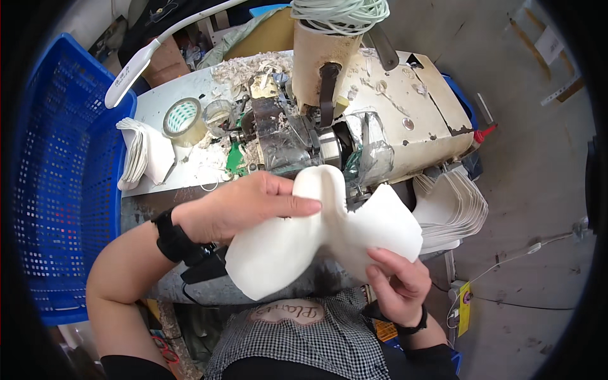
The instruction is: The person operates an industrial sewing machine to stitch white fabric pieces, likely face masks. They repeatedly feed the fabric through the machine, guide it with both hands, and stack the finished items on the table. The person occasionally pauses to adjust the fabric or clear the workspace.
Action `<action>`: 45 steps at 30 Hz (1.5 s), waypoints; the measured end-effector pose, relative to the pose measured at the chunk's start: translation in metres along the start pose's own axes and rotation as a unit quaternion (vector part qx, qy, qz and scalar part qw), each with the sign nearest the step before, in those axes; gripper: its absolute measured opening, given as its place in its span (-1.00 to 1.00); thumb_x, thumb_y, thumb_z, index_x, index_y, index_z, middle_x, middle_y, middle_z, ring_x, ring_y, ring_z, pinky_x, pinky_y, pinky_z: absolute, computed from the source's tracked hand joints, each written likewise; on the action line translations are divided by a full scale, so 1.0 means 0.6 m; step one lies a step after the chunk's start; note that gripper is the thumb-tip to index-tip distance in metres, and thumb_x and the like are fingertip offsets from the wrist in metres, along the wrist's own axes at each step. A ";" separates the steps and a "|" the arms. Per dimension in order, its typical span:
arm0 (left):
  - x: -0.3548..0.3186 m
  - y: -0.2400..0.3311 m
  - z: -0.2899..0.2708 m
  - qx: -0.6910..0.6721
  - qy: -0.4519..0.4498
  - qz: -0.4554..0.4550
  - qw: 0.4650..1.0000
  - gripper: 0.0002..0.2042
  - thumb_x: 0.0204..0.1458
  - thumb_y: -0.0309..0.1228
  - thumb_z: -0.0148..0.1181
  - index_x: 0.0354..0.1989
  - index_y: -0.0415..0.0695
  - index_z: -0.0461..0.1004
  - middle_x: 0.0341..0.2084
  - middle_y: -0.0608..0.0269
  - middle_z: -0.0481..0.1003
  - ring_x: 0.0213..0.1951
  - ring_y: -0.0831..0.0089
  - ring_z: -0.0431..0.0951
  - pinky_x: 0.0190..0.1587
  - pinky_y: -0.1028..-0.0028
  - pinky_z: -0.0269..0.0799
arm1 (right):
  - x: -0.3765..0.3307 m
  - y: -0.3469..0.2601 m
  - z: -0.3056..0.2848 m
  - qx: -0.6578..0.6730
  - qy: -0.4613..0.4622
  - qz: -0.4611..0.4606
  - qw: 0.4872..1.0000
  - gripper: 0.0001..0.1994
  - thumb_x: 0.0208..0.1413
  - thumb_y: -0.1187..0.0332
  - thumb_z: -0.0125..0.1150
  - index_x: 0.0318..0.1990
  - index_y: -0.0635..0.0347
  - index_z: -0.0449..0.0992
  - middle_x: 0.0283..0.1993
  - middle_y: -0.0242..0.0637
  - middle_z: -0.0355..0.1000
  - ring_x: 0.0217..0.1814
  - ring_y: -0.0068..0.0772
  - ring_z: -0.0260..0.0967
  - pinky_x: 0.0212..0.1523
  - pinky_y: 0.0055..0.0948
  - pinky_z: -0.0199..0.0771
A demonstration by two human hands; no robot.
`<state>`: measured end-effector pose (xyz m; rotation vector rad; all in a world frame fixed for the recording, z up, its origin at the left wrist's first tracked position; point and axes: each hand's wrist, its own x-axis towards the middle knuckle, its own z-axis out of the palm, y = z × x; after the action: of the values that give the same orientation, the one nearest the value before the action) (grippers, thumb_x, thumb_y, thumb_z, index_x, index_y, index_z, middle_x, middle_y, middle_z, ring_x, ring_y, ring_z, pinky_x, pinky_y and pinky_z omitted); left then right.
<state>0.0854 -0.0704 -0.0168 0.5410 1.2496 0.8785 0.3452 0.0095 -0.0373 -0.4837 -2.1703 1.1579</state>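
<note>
Cluttered worktop (190, 88): both hands, left hand (244, 206) and right hand (396, 282), pinch white foam piece (316, 234) at six o'clock, short of the machine (329, 126); unfed.

A white paper tag (550, 44) is seen at upper right on the floor; a small yellow label (464, 308) is seen at lower right.

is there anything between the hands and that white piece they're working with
No. Both hands already hold the white curved piece: the left hand lies over its upper left, the right hand pinches its lower right edge. Nothing visible sits between them.
</note>
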 end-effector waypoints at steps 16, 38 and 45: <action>0.004 0.029 -0.021 0.213 0.159 0.023 0.964 -0.78 0.04 -0.35 0.26 -0.49 -0.27 0.55 -0.62 0.38 0.51 -0.59 0.73 0.44 -0.56 0.66 0.31 | 0.012 0.047 0.061 0.311 0.052 0.246 0.916 -0.68 0.11 0.57 0.16 0.06 0.34 0.46 0.00 -0.25 0.46 -0.03 -0.55 0.40 -0.02 -0.56 0.41; 0.019 0.035 -0.050 0.439 0.045 0.139 0.887 -0.66 0.01 -0.22 0.27 -0.21 -0.28 0.53 -0.34 0.03 0.56 -0.26 0.28 0.56 -0.17 0.41 0.40 | 0.037 0.063 -0.007 0.077 0.033 0.101 0.991 -0.79 0.00 0.59 0.23 -0.17 0.28 0.58 -0.29 -0.31 0.55 -0.31 -0.63 0.45 -0.32 -0.66 0.40; 0.029 0.069 -0.084 0.580 -0.027 0.249 0.775 -0.75 -0.02 -0.28 0.26 -0.27 -0.20 0.56 -0.40 0.06 0.57 -0.31 0.20 0.58 -0.22 0.39 0.44 | 0.018 -0.010 -0.018 0.184 -0.249 0.184 0.933 -0.51 0.10 0.44 0.22 0.21 0.24 0.31 -0.01 -0.10 0.48 -0.14 -0.53 0.46 -0.23 -0.63 0.37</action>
<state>0.0268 -0.0380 -0.0081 1.9447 1.5365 0.3835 0.3443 0.0189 -0.0238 -0.4767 -2.2393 2.0359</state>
